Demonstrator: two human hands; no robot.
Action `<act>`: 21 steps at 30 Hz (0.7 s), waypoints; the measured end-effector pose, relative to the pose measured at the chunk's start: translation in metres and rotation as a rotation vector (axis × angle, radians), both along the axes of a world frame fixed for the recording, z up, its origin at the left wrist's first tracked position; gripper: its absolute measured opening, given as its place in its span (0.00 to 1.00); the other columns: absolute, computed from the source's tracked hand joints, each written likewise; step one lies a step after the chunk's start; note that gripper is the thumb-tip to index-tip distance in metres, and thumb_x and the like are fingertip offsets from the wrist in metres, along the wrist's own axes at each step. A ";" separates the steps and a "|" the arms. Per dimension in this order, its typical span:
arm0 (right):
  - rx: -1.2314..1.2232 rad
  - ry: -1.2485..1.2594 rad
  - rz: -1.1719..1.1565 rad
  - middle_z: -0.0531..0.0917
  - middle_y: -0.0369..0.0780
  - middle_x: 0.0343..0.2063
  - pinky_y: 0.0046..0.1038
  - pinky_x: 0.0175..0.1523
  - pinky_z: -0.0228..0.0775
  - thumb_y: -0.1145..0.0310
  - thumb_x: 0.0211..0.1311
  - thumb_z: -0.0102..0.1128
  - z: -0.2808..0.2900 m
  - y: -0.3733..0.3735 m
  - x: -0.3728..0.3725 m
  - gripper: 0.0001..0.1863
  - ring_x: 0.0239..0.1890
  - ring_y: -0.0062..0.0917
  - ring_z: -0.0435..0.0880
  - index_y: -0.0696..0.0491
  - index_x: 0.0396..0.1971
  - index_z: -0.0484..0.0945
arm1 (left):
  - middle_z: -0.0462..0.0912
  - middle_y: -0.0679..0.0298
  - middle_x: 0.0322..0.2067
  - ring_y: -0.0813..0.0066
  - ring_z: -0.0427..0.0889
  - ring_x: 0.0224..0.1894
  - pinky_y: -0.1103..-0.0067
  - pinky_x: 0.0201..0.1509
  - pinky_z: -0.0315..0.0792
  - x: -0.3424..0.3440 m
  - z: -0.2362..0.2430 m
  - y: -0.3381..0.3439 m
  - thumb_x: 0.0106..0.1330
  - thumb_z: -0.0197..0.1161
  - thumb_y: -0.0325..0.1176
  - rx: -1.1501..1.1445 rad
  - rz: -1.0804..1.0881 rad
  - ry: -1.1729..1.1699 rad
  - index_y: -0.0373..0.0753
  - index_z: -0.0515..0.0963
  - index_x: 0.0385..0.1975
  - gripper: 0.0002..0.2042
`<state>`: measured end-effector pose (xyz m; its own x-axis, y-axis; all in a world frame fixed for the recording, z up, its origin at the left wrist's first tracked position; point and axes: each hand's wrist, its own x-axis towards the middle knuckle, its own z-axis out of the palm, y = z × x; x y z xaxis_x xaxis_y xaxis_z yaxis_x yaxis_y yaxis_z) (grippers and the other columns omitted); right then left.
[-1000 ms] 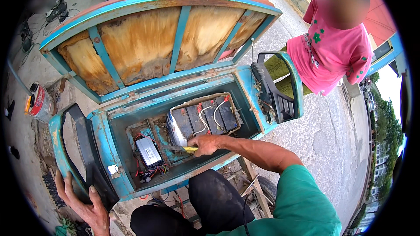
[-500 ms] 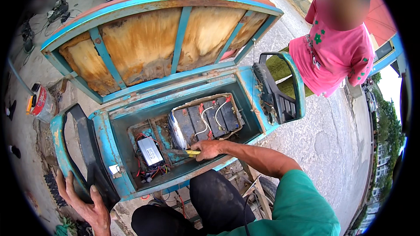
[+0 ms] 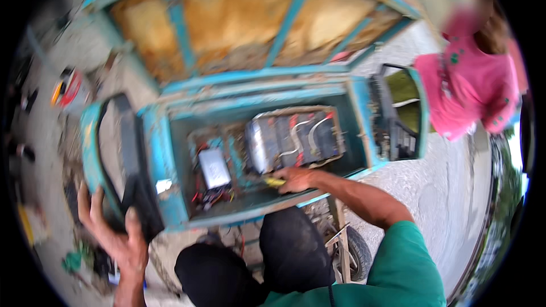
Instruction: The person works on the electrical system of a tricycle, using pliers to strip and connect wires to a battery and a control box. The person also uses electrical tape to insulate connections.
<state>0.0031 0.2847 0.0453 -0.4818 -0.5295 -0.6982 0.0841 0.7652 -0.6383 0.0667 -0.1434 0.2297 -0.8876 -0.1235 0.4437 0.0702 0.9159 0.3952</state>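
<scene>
My right hand [image 3: 294,180] is closed round yellow-handled pliers [image 3: 275,182], low inside the open teal metal box [image 3: 181,193]. Their working end is smeared by motion. Just beyond that hand sits a row of black batteries [image 3: 301,143], joined by white wires with red terminal covers. To its left lies a silver controller box [image 3: 214,168], with a tangle of thin wires [image 3: 213,198] at its near end. At the box's left side, my left hand [image 3: 116,238] grips the worn teal and black armrest [image 3: 94,153], fingers outside and thumb on the inner side.
The raised lid [image 3: 239,22], with stained boards underneath, leans back behind the box. A second armrest [image 3: 406,113] stands at the right. Beyond it is a person in a pink top [image 3: 472,79]. A white and red bucket [image 3: 74,89] stands on the ground at left.
The view has shifted, so the box sits further right and slightly higher, and is blurred. The person in pink has turned. Both my hands keep their holds.
</scene>
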 end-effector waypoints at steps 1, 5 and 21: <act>0.056 -0.060 -0.059 0.85 0.47 0.41 0.37 0.52 0.73 0.60 0.55 0.66 0.007 -0.007 0.001 0.24 0.45 0.34 0.83 0.55 0.50 0.79 | 0.59 0.48 0.70 0.50 0.57 0.73 0.59 0.76 0.49 -0.005 -0.001 0.002 0.67 0.63 0.44 -0.071 -0.013 -0.019 0.37 0.67 0.67 0.30; 0.150 -0.113 0.020 0.82 0.47 0.42 0.34 0.54 0.70 0.63 0.56 0.66 0.000 -0.010 0.007 0.21 0.48 0.34 0.81 0.58 0.47 0.78 | 0.60 0.49 0.69 0.50 0.58 0.73 0.58 0.75 0.54 -0.008 -0.001 -0.001 0.65 0.65 0.46 -0.055 -0.047 -0.049 0.41 0.68 0.66 0.31; 0.224 -0.201 0.188 0.82 0.46 0.45 0.36 0.56 0.69 0.61 0.60 0.65 -0.025 -0.049 0.002 0.19 0.52 0.37 0.80 0.54 0.48 0.79 | 0.59 0.44 0.68 0.46 0.60 0.69 0.57 0.72 0.55 -0.002 -0.005 -0.008 0.55 0.69 0.36 -0.012 -0.079 -0.012 0.40 0.69 0.64 0.33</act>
<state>0.0049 0.2361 0.0206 -0.2318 -0.4190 -0.8779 0.0353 0.8983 -0.4381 0.0645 -0.1509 0.2246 -0.8996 -0.0478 0.4341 0.1373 0.9127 0.3850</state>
